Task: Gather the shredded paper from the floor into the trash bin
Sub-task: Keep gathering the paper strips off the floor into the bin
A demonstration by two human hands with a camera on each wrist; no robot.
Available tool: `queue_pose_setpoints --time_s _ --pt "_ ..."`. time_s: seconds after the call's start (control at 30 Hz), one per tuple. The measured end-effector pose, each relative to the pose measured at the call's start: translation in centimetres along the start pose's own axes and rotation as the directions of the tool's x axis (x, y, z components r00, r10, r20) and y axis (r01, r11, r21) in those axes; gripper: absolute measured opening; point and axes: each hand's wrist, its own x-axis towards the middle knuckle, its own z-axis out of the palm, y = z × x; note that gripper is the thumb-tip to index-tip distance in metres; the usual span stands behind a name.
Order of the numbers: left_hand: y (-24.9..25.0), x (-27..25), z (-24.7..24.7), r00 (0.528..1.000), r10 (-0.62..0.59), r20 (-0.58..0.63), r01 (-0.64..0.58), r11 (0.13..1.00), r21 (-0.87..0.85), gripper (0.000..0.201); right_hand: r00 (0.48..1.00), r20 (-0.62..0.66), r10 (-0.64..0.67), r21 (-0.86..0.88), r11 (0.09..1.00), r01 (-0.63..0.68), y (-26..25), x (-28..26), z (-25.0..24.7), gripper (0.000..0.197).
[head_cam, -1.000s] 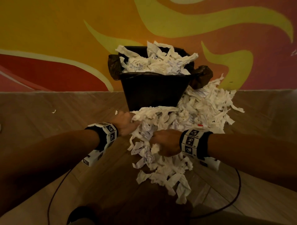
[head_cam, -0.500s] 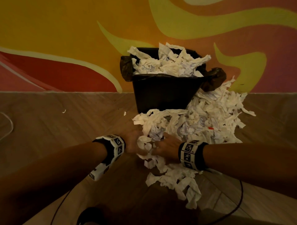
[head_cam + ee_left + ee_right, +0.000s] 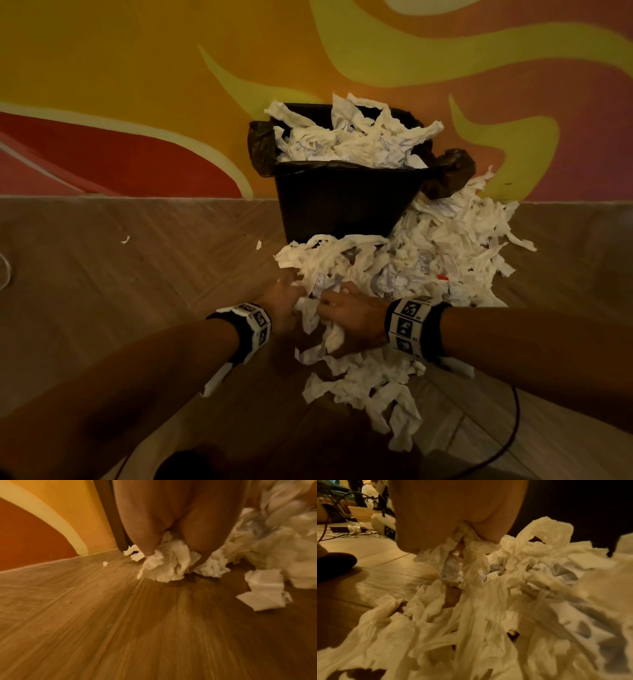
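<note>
I see a wood-plank floor (image 3: 144,281) meeting a wall (image 3: 137,85) painted in orange, red and yellow-green swirls. Against that wall stands the black trash bin (image 3: 339,202), lined with a dark bag and heaped above its rim with white strips. The shredded paper (image 3: 442,246) left on the floor lies in a broad pile in front of the bin and to its right, with a trail running back between my arms; two small scraps lie apart to the left.

From the head view, my left hand (image 3: 282,303) and right hand (image 3: 352,317) sit close together at the near edge of the pile, fingers buried in strips. Only the left wrist view shows the left hand's fingers (image 3: 147,536) curled down and pinching a wad of paper just above the floor. The right wrist view shows strips bunched between the right hand's curled fingers (image 3: 491,520), and, far to the side, cables and clutter (image 3: 351,526) on the floor that the head camera misses. A black cable (image 3: 507,442) trails from my right wrist
</note>
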Motion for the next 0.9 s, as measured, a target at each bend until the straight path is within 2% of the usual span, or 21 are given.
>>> queue_pose_setpoints --time_s 0.1,0.2,0.27,0.3,0.37,0.47,0.57,0.63,0.7,0.77,0.83,0.9 --pt "-0.4 0.0 -0.9 0.999 0.001 -0.049 -0.008 0.989 -0.149 0.029 0.997 -0.077 -0.026 0.079 0.996 0.032 0.6 -0.3 -0.8 0.064" --pt "-0.8 -0.1 -1.4 0.985 -0.066 -0.158 0.019 0.958 -0.285 0.047 0.991 -0.131 -0.034 0.206 0.977 0.061 1.2 -1.0 -1.4 0.067" --pt "-1.0 -0.3 -2.0 0.981 -0.124 -0.152 0.065 0.936 -0.345 0.056 0.987 -0.161 -0.023 0.264 0.962 0.066 1.5 -1.3 -1.4 0.064" --pt "-1.2 -0.2 -2.3 0.983 -0.131 -0.129 0.085 0.945 -0.317 0.053 0.986 -0.166 -0.009 0.286 0.957 0.057 1.6 -1.3 -1.4 0.064" --pt "-1.5 -0.2 -3.1 0.986 -0.133 -0.104 0.11 0.973 -0.203 0.03 0.986 -0.165 0.037 0.315 0.949 0.017 1.8 -1.3 -1.3 0.066" --pt "-2.0 -0.7 -4.4 0.975 -0.186 -0.122 0.15 0.955 -0.254 0.019 0.971 -0.222 0.089 0.335 0.942 -0.01 2.0 -1.2 -1.3 0.054" --pt "-2.8 -1.0 -5.3 0.947 -0.248 -0.204 0.157 0.913 -0.377 0.025 0.962 -0.234 0.137 0.361 0.932 -0.045 2.0 -1.1 -2.0 0.045" --pt "-3.1 -1.4 -6.0 0.894 -0.333 -0.299 0.171 0.871 -0.46 0.047 0.956 -0.256 0.145 0.359 0.932 -0.046 2.0 -1.0 -2.5 0.041" --pt "-3.4 -1.7 -6.8 0.85 -0.406 -0.336 0.174 0.818 -0.548 0.06 0.966 -0.227 0.124 0.303 0.952 -0.051 2.1 -0.8 -2.7 0.033" --pt "-3.8 -1.9 -7.3 0.827 -0.45 -0.337 0.184 0.783 -0.594 0.055 0.984 -0.152 0.09 0.231 0.972 -0.053 2.0 -0.6 -2.5 0.025" --pt "-4.2 -2.1 -7.7 0.831 -0.457 -0.318 0.227 0.799 -0.557 0.041 0.995 -0.069 0.075 0.175 0.983 -0.062 1.7 -0.3 -2.0 0.016" --pt "-4.3 -2.4 -7.7 0.858 -0.437 -0.269 0.253 0.816 -0.519 0.033 0.997 -0.008 0.082 0.151 0.985 -0.08 1.2 0.0 -1.4 0.019"
